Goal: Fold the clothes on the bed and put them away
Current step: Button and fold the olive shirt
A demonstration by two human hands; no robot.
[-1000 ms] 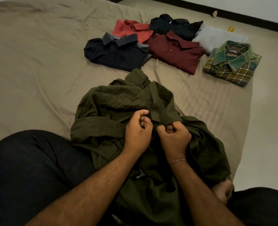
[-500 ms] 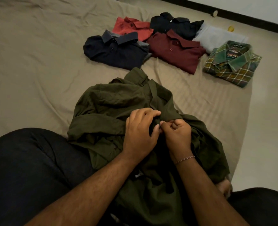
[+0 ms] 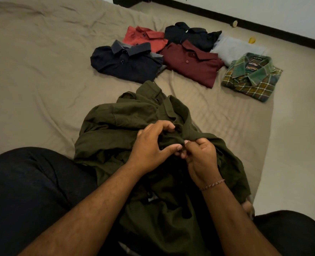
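Note:
A crumpled olive green shirt (image 3: 119, 130) lies over my lap and the tan bed sheet (image 3: 32, 80). My left hand (image 3: 151, 146) pinches its front placket between thumb and fingers. My right hand (image 3: 201, 157), with a thin bracelet on the wrist, grips the same edge, fingertips touching the left thumb. Folded shirts lie further up the bed: a navy one (image 3: 127, 63), a maroon one (image 3: 191, 63), an orange-red one (image 3: 143, 36), a black one (image 3: 190, 35), a pale grey one (image 3: 234, 48) and a green plaid one (image 3: 253, 76).
My legs in dark trousers (image 3: 23, 191) are crossed on the bed, a bare foot (image 3: 248, 207) showing near the right edge. Beyond the mattress edge is pale floor (image 3: 301, 135), with a dark skirting board (image 3: 264, 24) and two small objects near the wall.
Both hands have worked together along the shirt's front edge: the left hand's fingers spread and moved up over the placket, the right stayed pinched. The view shifted slightly downward.

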